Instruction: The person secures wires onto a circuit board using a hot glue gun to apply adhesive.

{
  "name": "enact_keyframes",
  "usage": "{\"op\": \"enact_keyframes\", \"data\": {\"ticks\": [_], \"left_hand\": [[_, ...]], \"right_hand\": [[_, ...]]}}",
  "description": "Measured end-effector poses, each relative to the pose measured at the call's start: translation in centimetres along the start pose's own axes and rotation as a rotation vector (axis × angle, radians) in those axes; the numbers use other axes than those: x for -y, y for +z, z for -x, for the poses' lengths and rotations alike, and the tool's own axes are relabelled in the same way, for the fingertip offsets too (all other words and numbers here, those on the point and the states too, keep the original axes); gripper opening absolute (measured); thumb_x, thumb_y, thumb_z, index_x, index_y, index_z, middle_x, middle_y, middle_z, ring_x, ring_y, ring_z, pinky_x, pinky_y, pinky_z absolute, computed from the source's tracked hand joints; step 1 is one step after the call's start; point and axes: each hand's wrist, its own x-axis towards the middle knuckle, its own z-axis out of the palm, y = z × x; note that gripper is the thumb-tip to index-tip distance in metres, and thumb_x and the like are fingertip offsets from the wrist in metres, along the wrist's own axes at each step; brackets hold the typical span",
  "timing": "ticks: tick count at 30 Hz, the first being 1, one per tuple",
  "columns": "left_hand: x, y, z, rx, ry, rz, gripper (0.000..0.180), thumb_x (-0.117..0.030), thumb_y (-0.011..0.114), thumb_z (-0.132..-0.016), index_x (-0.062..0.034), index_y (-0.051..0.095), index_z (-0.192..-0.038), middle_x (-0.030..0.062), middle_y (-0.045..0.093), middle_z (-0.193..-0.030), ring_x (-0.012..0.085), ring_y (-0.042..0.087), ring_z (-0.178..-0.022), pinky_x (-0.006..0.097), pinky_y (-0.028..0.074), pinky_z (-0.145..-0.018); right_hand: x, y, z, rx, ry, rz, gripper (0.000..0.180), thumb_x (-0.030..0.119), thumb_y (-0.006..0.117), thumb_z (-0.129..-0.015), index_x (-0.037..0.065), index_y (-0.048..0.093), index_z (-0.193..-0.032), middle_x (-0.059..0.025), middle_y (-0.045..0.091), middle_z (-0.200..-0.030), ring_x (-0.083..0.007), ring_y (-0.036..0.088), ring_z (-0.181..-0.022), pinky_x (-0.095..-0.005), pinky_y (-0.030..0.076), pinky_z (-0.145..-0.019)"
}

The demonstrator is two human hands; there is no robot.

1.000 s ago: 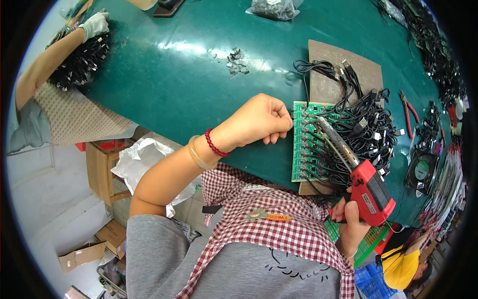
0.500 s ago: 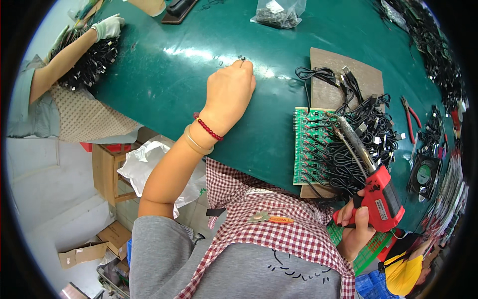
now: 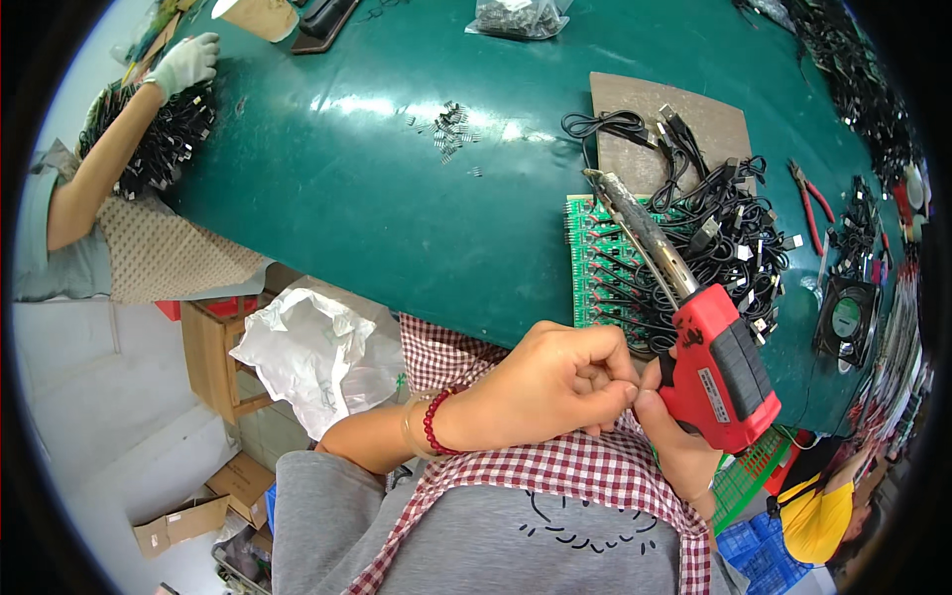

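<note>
Left hand (image 3: pixel 555 387) back from table (image 3: pixel 347 198) middle, pinched shut beside right hand (image 3: pixel 684 446) gripping red soldering gun (image 3: pixel 719 367) over green board (image 3: pixel 595 268); pinched item unclear.

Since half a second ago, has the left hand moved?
Yes. The left hand has pulled back from the small loose parts out on the green table toward the body, and now touches the right hand holding the red soldering gun.

Red-handled pliers (image 3: pixel 815 201) lie beside a small black fan (image 3: pixel 846 319).

Hands (image 3: pixel 595 387) meet at red soldering gun (image 3: pixel 719 367)
</note>
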Motion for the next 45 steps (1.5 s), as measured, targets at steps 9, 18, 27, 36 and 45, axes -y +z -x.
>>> {"op": "enact_keyframes", "data": {"ticks": [9, 18, 27, 36, 45], "left_hand": [[-0.9, -0.9, -0.1, 0.036, 0.105, -0.411, 0.003, 0.001, 0.059, -0.076, 0.0007, 0.056, -0.076, 0.0010, 0.059, -0.063, 0.0049, 0.055, -0.054, 0.018, 0.044, -0.049], [0.1, -8.7, -3.7, -0.160, -0.185, -0.188, 0.008, -0.008, 0.056, -0.081, -0.0005, 0.057, -0.078, 0.0063, 0.062, -0.069, 0.0057, 0.053, -0.053, 0.018, 0.041, -0.046], [0.4, -9.7, -5.1, -0.130, -0.259, -0.217, 0.009, -0.007, 0.056, -0.080, 0.0009, 0.059, -0.078, 0.0070, 0.061, -0.067, 0.0066, 0.053, -0.051, 0.018, 0.041, -0.044], [0.2, -9.6, -5.2, -0.140, -0.277, -0.213, 0.007, -0.006, 0.056, -0.078, 0.0005, 0.059, -0.077, 0.0059, 0.061, -0.065, 0.0061, 0.053, -0.051, 0.018, 0.041, -0.044], [0.2, -9.6, -5.3, -0.129, -0.283, -0.215, 0.008, -0.007, 0.057, -0.078, 0.0002, 0.059, -0.076, 0.0056, 0.060, -0.065, 0.0057, 0.051, -0.049, 0.018, 0.040, -0.044]], "right_hand": [[-1.3, 0.4, 0.1, -0.153, -0.068, 0.151, 0.012, 0.000, 0.063, -0.073, 0.006, 0.058, -0.083, -0.0056, 0.052, -0.076, -0.0191, 0.050, -0.074, -0.0349, 0.039, -0.069], [-3.5, -0.2, 2.3, -0.290, -0.005, -0.362, 0.054, 0.032, 0.061, -0.085, -0.002, 0.039, -0.121, -0.0074, 0.052, -0.074, -0.0146, 0.053, -0.061, -0.0290, 0.048, -0.059], [-6.1, 0.0, 3.1, -0.349, 0.073, -0.327, 0.054, 0.035, 0.061, -0.083, -0.005, 0.044, -0.114, -0.0053, 0.046, -0.055, -0.0118, 0.044, -0.047, -0.0256, 0.040, -0.048], [-6.4, 0.5, 2.9, -0.341, 0.104, -0.251, 0.040, 0.022, 0.060, -0.083, -0.004, 0.046, -0.110, -0.0082, 0.049, -0.057, -0.0130, 0.044, -0.047, -0.0240, 0.035, -0.045], [-6.8, 0.8, 2.9, -0.352, 0.082, -0.211, 0.030, 0.022, 0.059, -0.083, -0.003, 0.049, -0.097, -0.0079, 0.050, -0.057, -0.0125, 0.045, -0.047, -0.0236, 0.034, -0.044]]}}
